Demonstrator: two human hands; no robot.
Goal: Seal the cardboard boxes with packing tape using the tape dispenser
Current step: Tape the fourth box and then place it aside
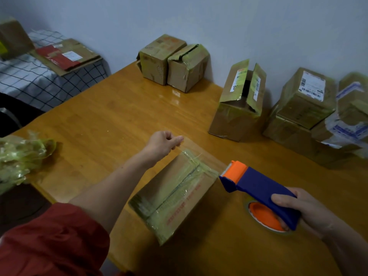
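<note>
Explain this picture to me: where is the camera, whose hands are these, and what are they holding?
There is no machine here. A person wears one camera on the head, so you look down at their hands. On the table lies a cardboard box with tape along its seam. The right hand grips a blue and orange tape dispenser. The left hand seems to pinch the strip of tape that runs to it. More boxes stand by the wall, one open box among them.

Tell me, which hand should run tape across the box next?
Right: the right hand grips the tape dispenser beside the box, while the left hand only pinches the tape strip at its far end.
</note>
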